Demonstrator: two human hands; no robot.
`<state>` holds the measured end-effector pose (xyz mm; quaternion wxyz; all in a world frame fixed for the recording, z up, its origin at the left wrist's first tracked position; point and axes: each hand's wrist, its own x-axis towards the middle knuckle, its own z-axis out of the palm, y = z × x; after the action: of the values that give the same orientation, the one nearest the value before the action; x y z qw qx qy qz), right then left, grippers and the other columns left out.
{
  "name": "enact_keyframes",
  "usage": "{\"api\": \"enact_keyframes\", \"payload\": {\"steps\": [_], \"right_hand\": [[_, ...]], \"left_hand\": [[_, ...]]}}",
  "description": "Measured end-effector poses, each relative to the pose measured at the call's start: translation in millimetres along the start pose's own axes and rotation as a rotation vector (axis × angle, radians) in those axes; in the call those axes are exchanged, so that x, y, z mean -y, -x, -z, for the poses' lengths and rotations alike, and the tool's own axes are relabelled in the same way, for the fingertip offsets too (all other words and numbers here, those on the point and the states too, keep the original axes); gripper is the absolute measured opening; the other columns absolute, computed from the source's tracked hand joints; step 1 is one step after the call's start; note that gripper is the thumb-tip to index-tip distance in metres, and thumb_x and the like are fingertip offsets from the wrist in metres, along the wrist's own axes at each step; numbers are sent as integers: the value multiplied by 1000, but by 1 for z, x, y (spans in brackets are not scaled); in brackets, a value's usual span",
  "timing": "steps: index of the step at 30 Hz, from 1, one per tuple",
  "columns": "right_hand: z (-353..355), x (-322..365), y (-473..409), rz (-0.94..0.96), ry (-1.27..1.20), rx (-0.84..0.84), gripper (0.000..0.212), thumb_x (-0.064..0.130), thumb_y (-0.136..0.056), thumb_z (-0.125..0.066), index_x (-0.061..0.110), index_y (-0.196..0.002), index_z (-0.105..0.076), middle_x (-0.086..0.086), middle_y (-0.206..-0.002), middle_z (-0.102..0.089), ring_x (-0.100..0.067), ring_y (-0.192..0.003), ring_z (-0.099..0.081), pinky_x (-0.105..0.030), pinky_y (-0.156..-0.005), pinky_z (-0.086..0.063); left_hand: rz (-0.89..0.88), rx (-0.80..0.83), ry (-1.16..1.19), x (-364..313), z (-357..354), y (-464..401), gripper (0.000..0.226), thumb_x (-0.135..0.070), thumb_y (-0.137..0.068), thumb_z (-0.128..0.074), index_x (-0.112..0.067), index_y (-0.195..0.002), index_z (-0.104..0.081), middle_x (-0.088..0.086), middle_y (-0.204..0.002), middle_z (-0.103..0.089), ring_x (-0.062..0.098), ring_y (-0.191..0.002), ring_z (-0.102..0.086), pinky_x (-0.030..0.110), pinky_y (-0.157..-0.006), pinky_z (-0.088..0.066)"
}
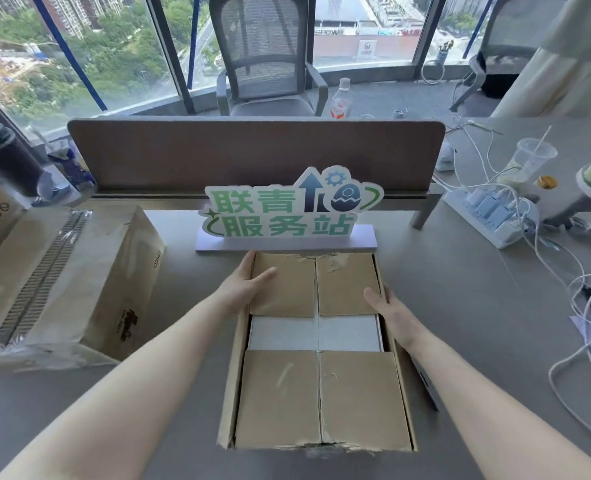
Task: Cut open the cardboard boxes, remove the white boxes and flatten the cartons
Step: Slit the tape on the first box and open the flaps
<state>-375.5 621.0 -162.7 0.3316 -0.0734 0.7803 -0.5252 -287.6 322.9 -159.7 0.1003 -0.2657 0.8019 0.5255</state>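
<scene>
Carton: open cardboard box (pixel 316 393) on grey counter (pixel 477 323); white boxes (pixel 314 332) show between flaps.
Left hand (pixel 252 277): fingers straight, resting on far-left flap.
Right hand (pixel 385 304): fingers straight, against far-right flap.

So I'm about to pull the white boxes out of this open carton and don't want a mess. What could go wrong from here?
1. The inner flaps still cover most of the white boxes; lifting through that narrow gap could snag or tear them.
2. The sign stands right behind the carton; folding the far flaps back may knock it over.
3. The loose white cables lie near the right hand; a lifted box set down there could drag them.
</scene>
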Motion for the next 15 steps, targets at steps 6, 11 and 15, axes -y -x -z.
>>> {"api": "enact_keyframes", "payload": {"steps": [6,11,15], "right_hand": [[7,-17,17,34,222,-11,104,58,-80,-71,30,-157,-7,16,-156,-23,-4,-142,-22,-28,-116,-17],[24,-9,13,95,773,-59,116,74,-67,-67,45,-153,5,19,-163,9,-18,-150,-13,-47,-114,-31],[25,9,12,339,1114,-153,84,71,-76,-62,34,-148,-39,8,-161,-20,-18,-144,-29,-44,-106,-43]], "left_hand": [[-55,79,-213,22,7,15,147,-84,-37,-74,-42,-153,6,-9,-164,-1,10,-150,-8,33,-121,-14],[-239,62,-736,20,9,26,127,-76,-56,-71,-46,-152,8,-12,-159,28,19,-150,13,47,-122,-5],[-417,-61,-1021,6,9,35,102,-82,-71,-52,-35,-154,-17,-2,-165,3,24,-151,-1,44,-120,-9]]}}
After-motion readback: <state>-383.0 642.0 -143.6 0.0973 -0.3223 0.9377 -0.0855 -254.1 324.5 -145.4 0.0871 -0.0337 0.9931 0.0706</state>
